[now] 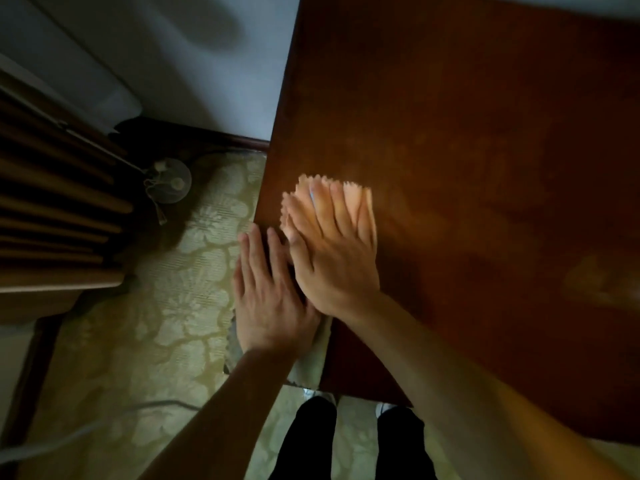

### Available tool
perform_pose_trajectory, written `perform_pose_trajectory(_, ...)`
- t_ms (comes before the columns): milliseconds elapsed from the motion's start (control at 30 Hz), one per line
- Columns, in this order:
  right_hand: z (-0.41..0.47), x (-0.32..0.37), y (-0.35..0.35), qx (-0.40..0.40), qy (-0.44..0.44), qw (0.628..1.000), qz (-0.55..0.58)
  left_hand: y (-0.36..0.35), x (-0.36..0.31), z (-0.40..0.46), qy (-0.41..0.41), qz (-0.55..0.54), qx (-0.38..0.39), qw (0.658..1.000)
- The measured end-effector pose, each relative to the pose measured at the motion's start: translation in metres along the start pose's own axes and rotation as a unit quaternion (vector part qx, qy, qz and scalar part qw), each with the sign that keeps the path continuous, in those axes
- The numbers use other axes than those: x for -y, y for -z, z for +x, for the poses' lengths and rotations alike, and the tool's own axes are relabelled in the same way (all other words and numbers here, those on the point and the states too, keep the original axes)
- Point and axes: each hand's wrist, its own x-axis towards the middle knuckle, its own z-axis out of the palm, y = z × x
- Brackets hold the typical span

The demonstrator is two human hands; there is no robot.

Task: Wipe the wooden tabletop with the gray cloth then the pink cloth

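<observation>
I see the dark wooden tabletop [467, 150] filling the right and upper part of my view, its left edge running down toward me. To its left lies a pale floral-patterned floor [166, 306], with a slatted wooden piece of furniture [52, 220] at the far left and a small round fan [168, 181] on the floor beside it. My right hand [332, 258] lies flat on the tabletop near that left edge, its fingers [337, 209] spread out straight and pressing down on the pink cloth [349, 202], which shows as a zigzag-edged patch just beyond and under the fingertips; nothing is gripped, the palm only pins the cloth to the wood. My left hand [270, 292] sits just beside the right one, overlapping the tabletop's edge, palm down with its fingers extended and loose. Under that wrist a grayish cloth [311, 362] hangs at the tabletop's edge, though the blur keeps me from saying whether the hand touches it. Below, dark trouser legs [311, 441] stand on the floor.
</observation>
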Motion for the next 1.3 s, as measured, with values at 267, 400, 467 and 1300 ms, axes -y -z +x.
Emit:
perform_pose_trajectory(267, 0.052, 0.003, -0.005, 0.014, -0.026, 0.998, -0.06, -0.002, -0.004, 0.003, 0.024, -0.002, -0.034, 0.999)
perform_pose_trajectory(400, 0.06, 0.006, -0.01, 0.009, -0.043, 0.997, -0.055, -0.005, -0.003, 0.003, 0.021, -0.014, -0.04, 0.999)
perform_pose_trajectory(467, 0.049, 0.008, -0.011, 0.005, -0.029, 0.999, -0.044, -0.005, -0.001, 0.002, 0.012, -0.023, -0.045, 0.999)
perform_pose_trajectory(1300, -0.032, 0.025, 0.058, -0.154, -0.219, 0.914, 0.304, 0.013, -0.01, 0.005, 0.024, -0.064, -0.014, 0.998)
